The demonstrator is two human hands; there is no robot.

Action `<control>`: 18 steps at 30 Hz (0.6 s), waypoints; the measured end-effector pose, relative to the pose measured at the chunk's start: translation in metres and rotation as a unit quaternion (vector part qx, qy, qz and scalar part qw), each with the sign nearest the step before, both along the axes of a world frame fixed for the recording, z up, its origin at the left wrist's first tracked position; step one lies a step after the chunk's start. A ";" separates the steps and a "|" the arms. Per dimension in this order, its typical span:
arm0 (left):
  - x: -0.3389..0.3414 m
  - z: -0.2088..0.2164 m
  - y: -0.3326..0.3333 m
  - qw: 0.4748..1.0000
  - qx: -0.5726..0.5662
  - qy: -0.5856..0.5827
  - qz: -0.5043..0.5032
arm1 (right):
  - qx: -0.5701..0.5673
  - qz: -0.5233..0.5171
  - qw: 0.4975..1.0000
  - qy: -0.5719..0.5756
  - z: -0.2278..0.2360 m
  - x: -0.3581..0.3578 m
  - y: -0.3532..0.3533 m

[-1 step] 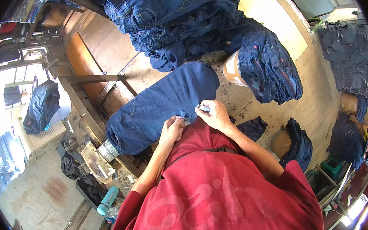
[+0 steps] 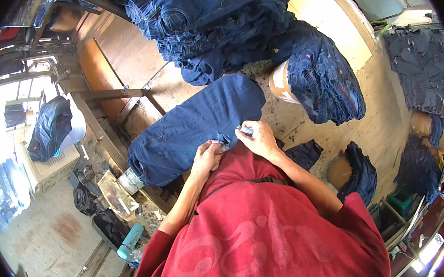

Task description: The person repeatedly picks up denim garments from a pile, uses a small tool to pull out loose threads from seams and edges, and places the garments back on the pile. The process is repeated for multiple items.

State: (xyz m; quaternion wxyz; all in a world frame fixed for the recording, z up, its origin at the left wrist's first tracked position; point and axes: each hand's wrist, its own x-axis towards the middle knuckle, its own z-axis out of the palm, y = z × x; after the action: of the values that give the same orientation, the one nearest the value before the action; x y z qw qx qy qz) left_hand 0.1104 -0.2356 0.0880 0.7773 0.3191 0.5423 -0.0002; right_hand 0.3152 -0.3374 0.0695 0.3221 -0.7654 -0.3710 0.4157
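At the frame's centre, a long dark-blue denim garment (image 2: 194, 122) lies diagonally. The person's right hand (image 2: 260, 139) pinches a small pale-grey piece (image 2: 246, 131); the left hand (image 2: 208, 157) curls at the denim's lower edge, its grip unclear.

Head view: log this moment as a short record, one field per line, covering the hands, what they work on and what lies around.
Left hand: fingers bent at the denim's near edge; what they grip is unclear
Right hand: holds a small pale piece
Denim: dark blue, lying slantwise before the hands
Left end: silvery stub juts from the denim
Beyond: large denim pile
Right: denim bundle draped on a drum
Lower left: turquoise bottle
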 end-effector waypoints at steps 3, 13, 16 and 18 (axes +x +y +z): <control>0.000 0.002 0.000 0.999 -0.031 0.006 0.004 | -0.007 0.000 1.000 0.009 -0.001 -0.001 0.002; -0.004 -0.001 0.012 0.988 0.040 -0.032 -0.146 | 0.030 0.083 0.992 -0.089 0.040 0.011 -0.001; -0.011 0.001 0.020 0.976 0.027 -0.169 -0.136 | 0.119 0.161 0.966 -0.162 0.055 0.007 0.003; -0.012 0.002 0.025 0.979 0.009 -0.118 -0.166 | 0.063 0.198 0.950 -0.232 0.062 0.006 0.006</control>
State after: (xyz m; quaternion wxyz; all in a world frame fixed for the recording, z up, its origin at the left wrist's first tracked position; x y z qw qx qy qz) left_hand 0.0982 -0.2110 0.0897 0.8219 0.4095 0.3864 -0.0866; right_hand 0.3212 -0.3317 0.1315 0.1855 -0.7303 -0.6050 0.2575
